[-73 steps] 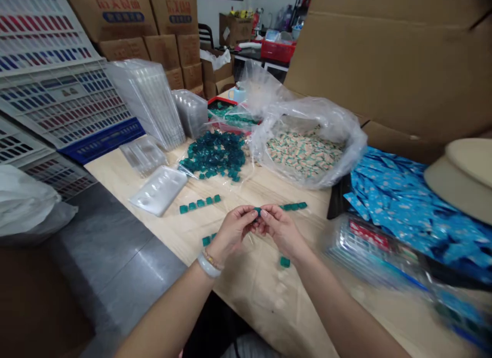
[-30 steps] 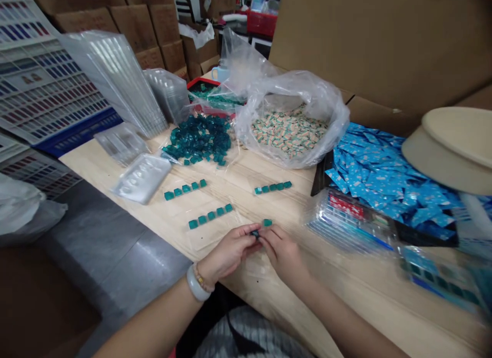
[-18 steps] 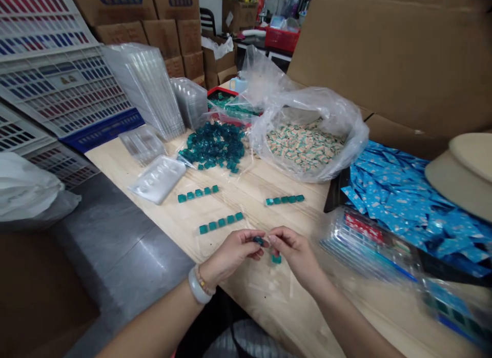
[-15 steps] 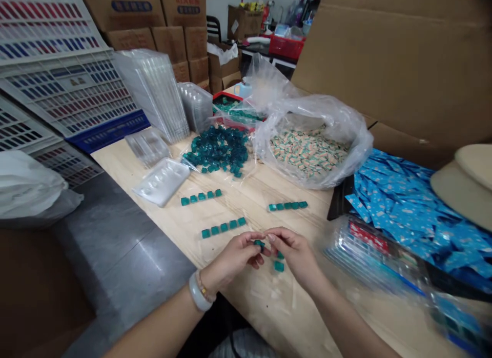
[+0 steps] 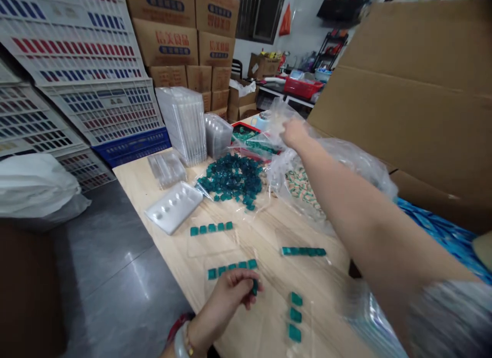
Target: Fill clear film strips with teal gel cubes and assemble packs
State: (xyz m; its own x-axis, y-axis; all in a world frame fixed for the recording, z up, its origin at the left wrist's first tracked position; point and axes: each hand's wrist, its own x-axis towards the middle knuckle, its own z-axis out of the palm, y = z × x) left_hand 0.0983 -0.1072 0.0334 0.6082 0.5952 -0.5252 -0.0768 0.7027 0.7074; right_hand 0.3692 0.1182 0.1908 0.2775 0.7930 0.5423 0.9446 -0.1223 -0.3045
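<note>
A translucent teal cube point(image 5: 254, 287) is grasped by the left hand point(image 5: 230, 292), just near a row of teal cubes point(image 5: 230, 268) on the desk point(image 5: 265, 230), while the right hand point(image 5: 295, 133) is extended to the far clear plastic bag point(image 5: 357, 160), its grip indiscernible.

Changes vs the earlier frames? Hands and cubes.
The right hand has moved away from the left and reached forward across the table to the clear plastic bag; any grip can't be seen. The left hand stays low, holding a teal cube. The short row of cubes now shows three. The three longer rows stayed put.
</note>
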